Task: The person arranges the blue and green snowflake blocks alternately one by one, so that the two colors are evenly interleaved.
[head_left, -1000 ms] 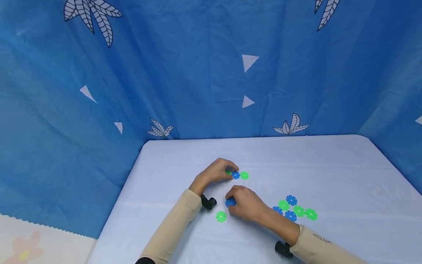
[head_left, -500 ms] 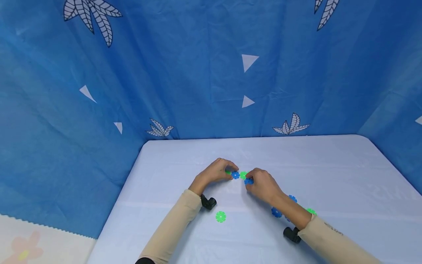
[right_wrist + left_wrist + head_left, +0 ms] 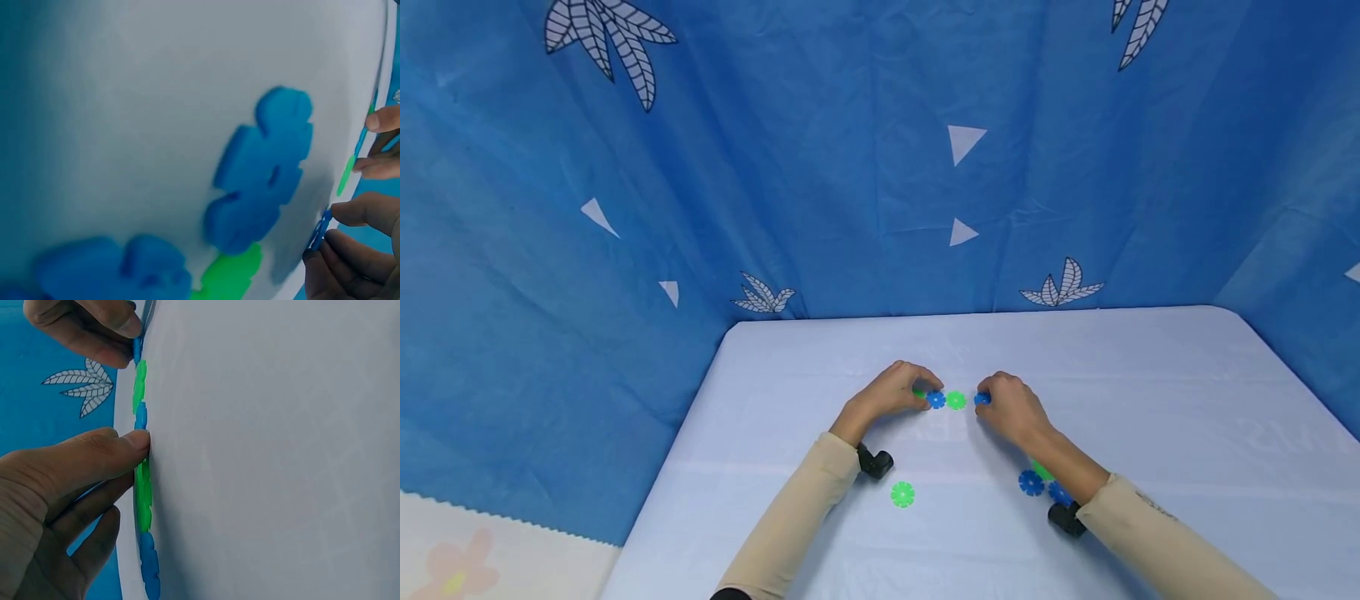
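Note:
My left hand [image 3: 893,388] pinches a row of flat, notched plastic snowflake discs, its thumb at the edge between a blue disc [image 3: 142,414] and a green disc [image 3: 144,497]. Past the fingertips, another green disc [image 3: 956,401] forms the row's right end; a further blue disc [image 3: 150,565] shows at its other end in the left wrist view. Just right of the row, my right hand [image 3: 1013,410] holds a loose blue disc [image 3: 982,399] between thumb and fingers. In the head view a small gap separates that disc from the green one.
A single green disc [image 3: 902,494] lies nearer the front of the white table [image 3: 760,367]. Several loose discs, including a blue one [image 3: 1031,482], lie beneath the right forearm, partly hidden. A blue printed curtain [image 3: 850,167] stands behind the table.
My right hand has carried the blue disc from near the loose green disc, away from me and rightward, to beside the row's right end. The left hand has stayed in place.

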`<state>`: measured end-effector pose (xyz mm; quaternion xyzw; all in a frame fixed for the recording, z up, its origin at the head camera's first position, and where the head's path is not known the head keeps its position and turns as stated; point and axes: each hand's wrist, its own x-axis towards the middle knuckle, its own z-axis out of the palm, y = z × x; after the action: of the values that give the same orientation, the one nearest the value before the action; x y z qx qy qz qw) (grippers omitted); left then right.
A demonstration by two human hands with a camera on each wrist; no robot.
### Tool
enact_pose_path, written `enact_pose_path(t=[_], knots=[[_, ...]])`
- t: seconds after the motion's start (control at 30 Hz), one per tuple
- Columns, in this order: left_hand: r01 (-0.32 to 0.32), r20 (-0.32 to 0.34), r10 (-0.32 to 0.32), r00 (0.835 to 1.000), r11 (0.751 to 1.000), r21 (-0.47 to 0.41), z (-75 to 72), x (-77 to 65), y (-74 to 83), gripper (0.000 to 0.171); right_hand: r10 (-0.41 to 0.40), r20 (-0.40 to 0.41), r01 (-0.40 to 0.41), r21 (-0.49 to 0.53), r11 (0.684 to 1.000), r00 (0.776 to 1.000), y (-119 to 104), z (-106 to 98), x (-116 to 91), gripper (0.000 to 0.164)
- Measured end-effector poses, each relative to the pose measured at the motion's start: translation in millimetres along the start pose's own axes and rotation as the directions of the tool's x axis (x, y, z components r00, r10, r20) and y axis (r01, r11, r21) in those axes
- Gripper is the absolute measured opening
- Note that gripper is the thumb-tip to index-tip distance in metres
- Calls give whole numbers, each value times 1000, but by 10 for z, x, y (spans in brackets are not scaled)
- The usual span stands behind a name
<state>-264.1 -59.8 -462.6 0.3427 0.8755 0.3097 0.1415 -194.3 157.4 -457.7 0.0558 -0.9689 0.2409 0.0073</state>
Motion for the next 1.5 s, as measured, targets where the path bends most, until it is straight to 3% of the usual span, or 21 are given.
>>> enact_pose_path(t=[0.63,0.9,1.07,1.3,1.5], knots=[[-11,12,11,1000,1000,17,35,19,34,34,-19,-34,20,16,1000,999,-14,50,-60,33],[-17,3,17,1000,1000,21,18,15,21,35,-150,-44,152,53,987,988,-309,106,-387,32],[-30,6,29,1000,999,23,3,-6,-6,36,-268,40,260,140,955,963,-540,261,-650,29],[-40,11,39,999,999,37,-11,-8,-11,37,-410,199,388,141,911,890,-713,399,-813,37],[-50,-3,50,999,999,17,-10,14,1,38,-428,200,418,92,904,881,-813,438,-845,34]])
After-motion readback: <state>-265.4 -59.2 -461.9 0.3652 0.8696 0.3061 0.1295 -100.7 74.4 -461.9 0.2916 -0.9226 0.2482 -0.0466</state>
